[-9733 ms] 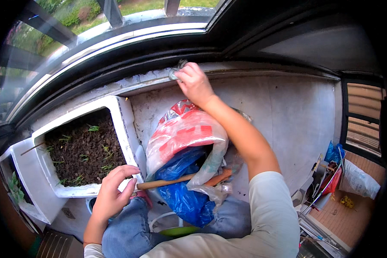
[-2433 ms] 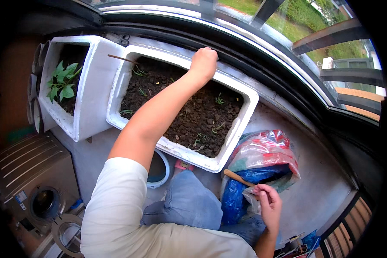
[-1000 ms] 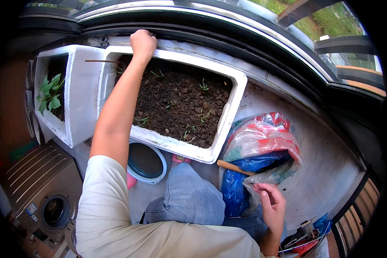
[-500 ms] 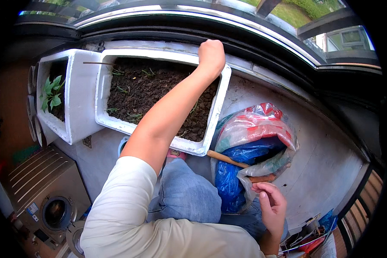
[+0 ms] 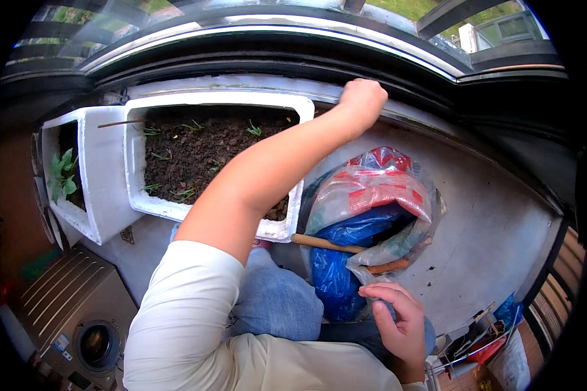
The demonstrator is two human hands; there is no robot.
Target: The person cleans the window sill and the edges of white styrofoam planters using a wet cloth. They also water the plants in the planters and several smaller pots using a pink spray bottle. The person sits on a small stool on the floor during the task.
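My left arm reaches across a white foam planter box (image 5: 218, 100) filled with dark soil (image 5: 195, 156) and small green seedlings (image 5: 253, 129). Past the box's right end, by the window ledge, my left hand (image 5: 364, 103) is closed in a fist; whatever it may hold is hidden. Loosely curled over my knee, my right hand (image 5: 398, 319) has its thumb apart from the fingers and nothing visible in it. Just beyond it stands a clear and red plastic sack (image 5: 378, 186) with a blue bag (image 5: 336, 277) inside. A wooden handle (image 5: 326, 243) pokes out of the sack's mouth.
Left of the planter is a second white foam box (image 5: 111, 169) with a leafy plant (image 5: 61, 174). A thin stick (image 5: 119, 123) lies over the boxes. A front-loading washing machine (image 5: 78, 306) is at lower left, clutter (image 5: 486, 345) at lower right. The window frame (image 5: 274, 52) borders the far side.
My left fist has moved right, from over the planter's far right corner to beyond it. My right hand has loosened slightly by the sack. The whole view has shifted somewhat.
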